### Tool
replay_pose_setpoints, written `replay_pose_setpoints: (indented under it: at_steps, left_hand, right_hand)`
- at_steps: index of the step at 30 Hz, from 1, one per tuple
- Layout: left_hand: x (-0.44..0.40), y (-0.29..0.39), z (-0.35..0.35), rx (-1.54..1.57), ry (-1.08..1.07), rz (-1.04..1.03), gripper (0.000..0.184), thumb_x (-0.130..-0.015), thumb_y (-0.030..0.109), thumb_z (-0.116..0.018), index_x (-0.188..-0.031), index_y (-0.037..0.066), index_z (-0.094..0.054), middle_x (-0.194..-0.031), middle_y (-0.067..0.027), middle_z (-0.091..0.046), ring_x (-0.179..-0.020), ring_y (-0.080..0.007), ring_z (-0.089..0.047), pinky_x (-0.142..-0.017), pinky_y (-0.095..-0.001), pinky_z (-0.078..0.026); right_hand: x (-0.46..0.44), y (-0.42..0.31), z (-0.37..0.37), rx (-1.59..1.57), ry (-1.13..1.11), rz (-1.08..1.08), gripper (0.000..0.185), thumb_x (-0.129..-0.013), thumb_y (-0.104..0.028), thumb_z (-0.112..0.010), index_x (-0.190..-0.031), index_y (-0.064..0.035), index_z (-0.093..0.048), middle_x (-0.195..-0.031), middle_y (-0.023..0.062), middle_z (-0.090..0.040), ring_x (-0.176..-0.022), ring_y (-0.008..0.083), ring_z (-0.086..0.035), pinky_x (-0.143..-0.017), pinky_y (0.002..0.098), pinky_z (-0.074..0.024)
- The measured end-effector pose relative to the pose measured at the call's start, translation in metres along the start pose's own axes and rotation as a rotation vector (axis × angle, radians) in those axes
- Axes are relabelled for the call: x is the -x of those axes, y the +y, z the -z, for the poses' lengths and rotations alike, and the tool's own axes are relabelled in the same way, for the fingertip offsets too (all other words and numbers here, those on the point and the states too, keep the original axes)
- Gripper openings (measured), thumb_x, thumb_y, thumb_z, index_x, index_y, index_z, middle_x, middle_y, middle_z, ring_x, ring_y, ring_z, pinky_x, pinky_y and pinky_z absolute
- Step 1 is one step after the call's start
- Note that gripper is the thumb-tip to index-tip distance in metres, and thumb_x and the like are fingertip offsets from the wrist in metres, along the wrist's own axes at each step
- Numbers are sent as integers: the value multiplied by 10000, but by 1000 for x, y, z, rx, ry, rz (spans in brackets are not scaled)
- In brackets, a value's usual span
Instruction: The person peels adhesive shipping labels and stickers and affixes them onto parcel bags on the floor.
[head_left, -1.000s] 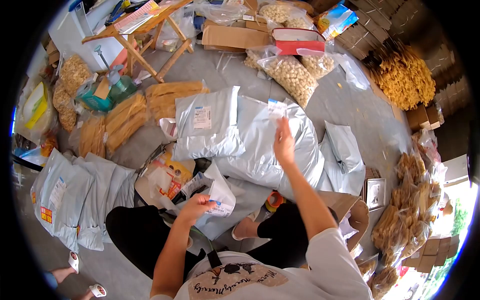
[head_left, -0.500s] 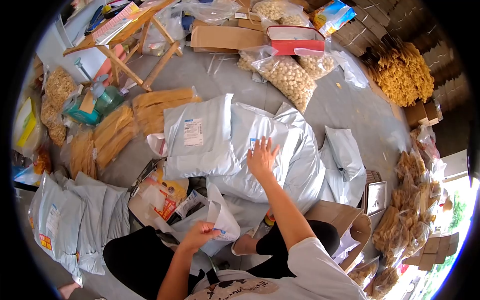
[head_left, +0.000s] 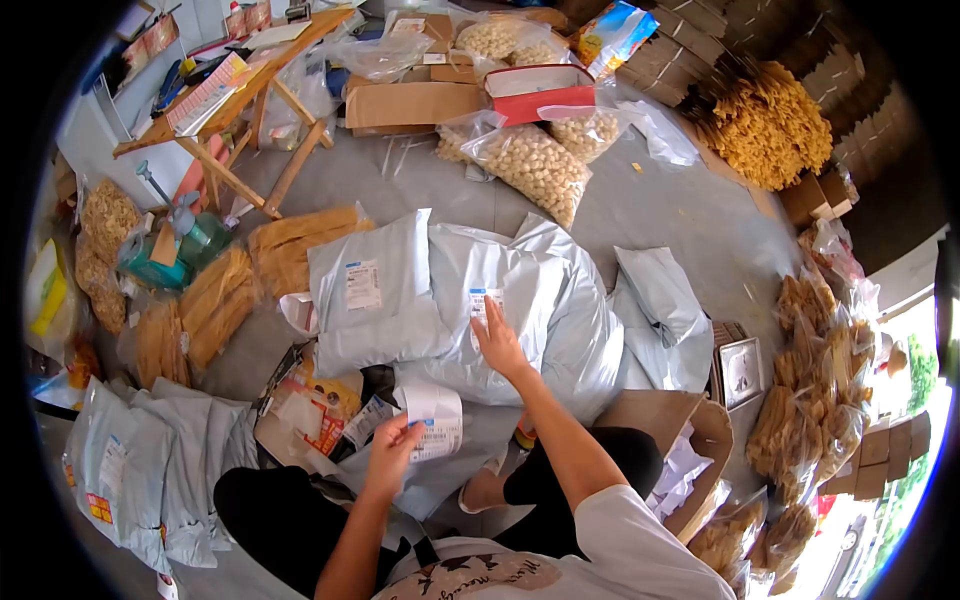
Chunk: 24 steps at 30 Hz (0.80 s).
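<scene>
My left hand (head_left: pixel 393 452) pinches a curling strip of printed shipping labels (head_left: pixel 437 424), its printed face toward me. My right hand (head_left: pixel 500 345) lies on a plump silver-grey mailing bag (head_left: pixel 540 295), its fingers stretched over the lower part of a white shipping label (head_left: pixel 487 301). The palm hides part of that label. Left of this bag, and touching it, is another stuffed mailing bag (head_left: pixel 385 265) with a label (head_left: pixel 363 285) on its front. More grey plastic lies under the strip, between my legs.
Several filled mailing bags (head_left: pixel 120 470) lean together at lower left. An open carton (head_left: pixel 660 415) with crumpled paper stands by my right knee. Clear bags of pale pieces (head_left: pixel 530 165), a red box (head_left: pixel 540 90) and a wooden folding table (head_left: pixel 260 75) are farther back.
The label strip in my left hand has turned so its print shows. My right fingers have drawn closer together on the bag's label, uncovering more of it. The camera view has shifted.
</scene>
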<state>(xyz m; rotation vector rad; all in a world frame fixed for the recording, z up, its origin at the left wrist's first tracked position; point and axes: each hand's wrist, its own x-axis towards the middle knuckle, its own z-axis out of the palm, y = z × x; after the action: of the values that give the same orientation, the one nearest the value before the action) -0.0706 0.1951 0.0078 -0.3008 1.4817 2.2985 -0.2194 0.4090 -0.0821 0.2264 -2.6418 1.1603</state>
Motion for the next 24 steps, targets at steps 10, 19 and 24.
replay_pose_setpoints:
  at_steps: [10, 19, 24]
  left_hand:
    - [32, 68, -50, 63, 79, -400, 208, -864, 95, -529, -1038, -17, -551, -871, -30, -605, -752, -61, -542, -690, -204, -424]
    - [63, 67, -59, -107, -231, -183, 331, -763, 34, -634, -1071, -32, -535, -954, -67, -613, -839, -94, -567, -764, -217, -434]
    - [63, 47, -51, -134, -245, -98, 182, -793, 94, -618, -924, -33, -627, -849, -38, -639, -720, -71, -569, -678, -214, -447]
  right_hand:
    - [85, -177, 116, -465, -467, -205, 385, -900, -290, -460, -786, 60, -573, -580, 81, -545, -590, 145, -537, -565, 335, -408]
    - [96, -206, 147, -581, -251, -286, 218, -872, -160, -524, -788, 34, -577, -584, 1, -538, -454, 41, -454, -405, 197, -367]
    - [96, -201, 155, -394, -179, -129, 239, -862, -184, -539, -751, 26, -564, -517, -16, -468, -442, 37, -419, -395, 214, -354]
